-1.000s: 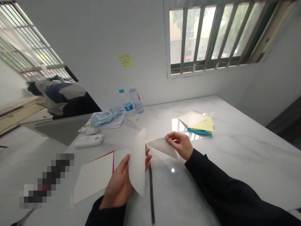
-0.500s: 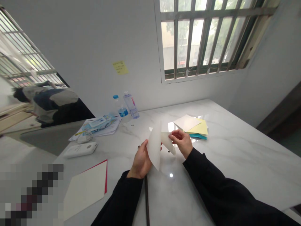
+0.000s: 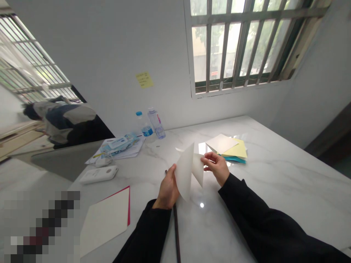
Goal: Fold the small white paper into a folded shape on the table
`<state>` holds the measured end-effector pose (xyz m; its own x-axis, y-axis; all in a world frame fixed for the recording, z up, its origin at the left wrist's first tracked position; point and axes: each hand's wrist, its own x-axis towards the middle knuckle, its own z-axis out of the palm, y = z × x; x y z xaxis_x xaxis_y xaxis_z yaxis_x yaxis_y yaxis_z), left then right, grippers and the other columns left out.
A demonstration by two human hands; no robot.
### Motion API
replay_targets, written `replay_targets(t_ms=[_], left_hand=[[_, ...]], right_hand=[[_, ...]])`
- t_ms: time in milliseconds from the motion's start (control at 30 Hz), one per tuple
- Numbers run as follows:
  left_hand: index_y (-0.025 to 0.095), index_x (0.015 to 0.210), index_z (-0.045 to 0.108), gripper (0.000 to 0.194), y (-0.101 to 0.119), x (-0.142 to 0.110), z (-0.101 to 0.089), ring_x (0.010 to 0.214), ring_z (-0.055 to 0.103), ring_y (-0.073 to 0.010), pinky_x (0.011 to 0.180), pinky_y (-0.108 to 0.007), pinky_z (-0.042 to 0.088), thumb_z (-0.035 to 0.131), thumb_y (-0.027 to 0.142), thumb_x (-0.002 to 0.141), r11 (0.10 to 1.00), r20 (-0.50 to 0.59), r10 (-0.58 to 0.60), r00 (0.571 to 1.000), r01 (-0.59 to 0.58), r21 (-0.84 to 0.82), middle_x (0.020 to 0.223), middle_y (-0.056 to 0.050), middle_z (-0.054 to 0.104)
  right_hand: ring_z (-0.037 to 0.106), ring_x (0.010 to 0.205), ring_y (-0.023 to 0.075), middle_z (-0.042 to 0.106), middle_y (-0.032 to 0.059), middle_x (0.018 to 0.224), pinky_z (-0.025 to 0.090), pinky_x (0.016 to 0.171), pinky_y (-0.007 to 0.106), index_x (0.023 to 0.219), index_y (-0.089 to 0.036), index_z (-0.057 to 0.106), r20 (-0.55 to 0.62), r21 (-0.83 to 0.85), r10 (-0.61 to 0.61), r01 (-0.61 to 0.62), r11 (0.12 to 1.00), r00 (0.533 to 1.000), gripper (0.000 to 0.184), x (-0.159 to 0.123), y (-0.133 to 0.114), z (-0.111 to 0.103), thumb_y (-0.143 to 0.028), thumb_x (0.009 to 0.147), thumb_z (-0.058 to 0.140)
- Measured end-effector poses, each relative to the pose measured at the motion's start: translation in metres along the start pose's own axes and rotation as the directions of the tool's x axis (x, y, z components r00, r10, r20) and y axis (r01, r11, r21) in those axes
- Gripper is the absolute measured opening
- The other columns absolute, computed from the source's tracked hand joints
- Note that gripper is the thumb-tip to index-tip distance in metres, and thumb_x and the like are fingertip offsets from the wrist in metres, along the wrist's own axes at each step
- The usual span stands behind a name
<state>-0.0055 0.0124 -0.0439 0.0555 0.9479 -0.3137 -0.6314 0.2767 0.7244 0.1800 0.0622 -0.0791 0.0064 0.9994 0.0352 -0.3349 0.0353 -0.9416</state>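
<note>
A cream sheet of paper (image 3: 185,175), bent and partly folded, is held up over the marble-patterned table (image 3: 274,164). My left hand (image 3: 168,188) grips its left side, thumb on the near face and the other fingers hidden behind. On the right, my right hand (image 3: 216,166) pinches a turned flap of the paper (image 3: 197,170) between thumb and fingertips. Under my left wrist lies a thin dark stick (image 3: 176,230). Beyond my right hand sits a stack with a cream sheet (image 3: 221,143), a yellow sheet (image 3: 238,149) and teal paper (image 3: 236,159).
At left lie a cream sheet (image 3: 106,223) over a red one, a white device (image 3: 99,175) and a blue wipes packet (image 3: 119,144) on printed papers. Two plastic bottles (image 3: 157,124) stand by the wall beneath a yellow note (image 3: 144,80). Another person (image 3: 68,120) bends beyond the partition.
The paper's flap has swung a little, its lower tip now pointing more downward. Both hands keep their hold. The whole view has shifted slightly.
</note>
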Motion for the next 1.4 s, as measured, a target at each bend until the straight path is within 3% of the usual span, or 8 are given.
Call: replay_targets(t_ms=[233,600,833,1100,1400], left_hand=[[0.012,0.128,0.068,0.039,0.0019,-0.0013,0.0019,0.098,0.075,-0.0272,0.093,-0.037,0.059,0.052,0.034,0.1,1.0,-0.019,-0.019,1.0,0.02,0.024,0.099,-0.01,0.08],[0.01,0.126,0.069,0.038,0.0036,-0.0033,0.0037,0.092,0.076,-0.0265,0.087,-0.036,0.062,0.05,0.031,0.101,0.998,-0.075,0.005,0.997,-0.001,0.055,0.093,-0.011,0.08],[0.011,0.125,0.069,0.036,0.0033,-0.0034,0.0033,0.09,0.077,-0.026,0.085,-0.035,0.063,0.053,0.029,0.099,0.997,-0.098,0.034,0.995,-0.027,0.07,0.09,-0.01,0.08],[0.008,0.124,0.069,0.037,0.0035,-0.0048,0.0048,0.088,0.077,-0.0269,0.084,-0.035,0.063,0.051,0.03,0.1,0.997,-0.084,0.018,0.996,-0.012,0.07,0.088,-0.011,0.08],[0.008,0.124,0.069,0.039,0.0057,-0.0097,0.0095,0.088,0.077,-0.0278,0.084,-0.037,0.063,0.051,0.033,0.099,0.997,-0.083,0.001,0.997,0.005,0.072,0.09,-0.012,0.08]], right_hand=[[0.065,0.063,0.0134,0.065,-0.0005,0.077,0.06,0.052,0.026,0.079,-0.018,0.065,0.061,-0.022,-0.007,0.008,1.0,0.998,0.043,-0.0026,0.0025,0.0037,-0.05,0.063,0.089],[0.063,0.059,0.013,0.064,-0.0007,0.069,0.058,0.049,0.024,0.081,-0.018,0.065,0.069,-0.089,-0.079,0.085,0.992,0.994,0.04,-0.0028,0.0001,0.003,-0.054,0.074,0.081],[0.062,0.066,0.0149,0.065,0.0012,0.071,0.058,0.049,0.024,0.083,-0.018,0.069,0.079,-0.122,-0.097,0.106,0.987,0.992,0.037,0.0013,0.004,-0.0008,-0.052,0.074,0.08],[0.057,0.061,0.0133,0.065,0.002,0.073,0.046,0.04,0.021,0.081,-0.018,0.07,0.061,-0.161,-0.102,0.11,0.981,0.993,0.036,0.0042,0.0055,-0.0029,-0.051,0.073,0.08],[0.056,0.058,0.0139,0.063,0.0013,0.066,0.046,0.039,0.022,0.08,-0.018,0.069,0.05,-0.18,-0.079,0.087,0.98,0.996,0.038,0.0028,0.0044,-0.0028,-0.054,0.072,0.08]])
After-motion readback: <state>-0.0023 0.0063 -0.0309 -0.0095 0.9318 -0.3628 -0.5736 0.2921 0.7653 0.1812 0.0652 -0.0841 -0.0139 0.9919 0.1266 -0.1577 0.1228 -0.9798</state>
